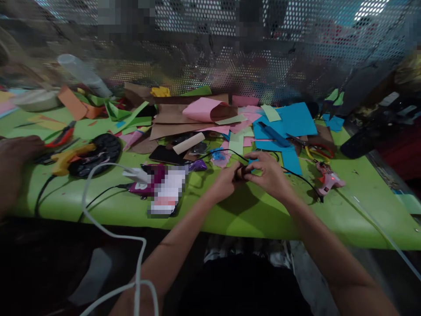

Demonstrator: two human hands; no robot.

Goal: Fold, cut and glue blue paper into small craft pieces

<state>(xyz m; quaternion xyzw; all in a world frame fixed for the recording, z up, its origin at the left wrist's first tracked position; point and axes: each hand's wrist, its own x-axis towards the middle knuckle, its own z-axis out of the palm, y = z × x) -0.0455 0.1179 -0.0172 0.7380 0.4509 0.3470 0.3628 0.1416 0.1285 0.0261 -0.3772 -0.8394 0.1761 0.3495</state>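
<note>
My left hand and my right hand meet over the green table, near its front edge. Between their fingertips is a small dark brown piece, gripped from both sides and partly covered by the fingers. Its exact shape is hard to make out. A black cable passes just behind my hands, toward a pink glue gun with a red light on the right. Left of my left hand lie a phone with a blurred screen and a purple device.
Colored paper scraps, blue sheets and brown sheets cover the back. Scissors lie at right. A yellow glue gun rests at left, beside another person's hand. A white cable hangs over the front edge.
</note>
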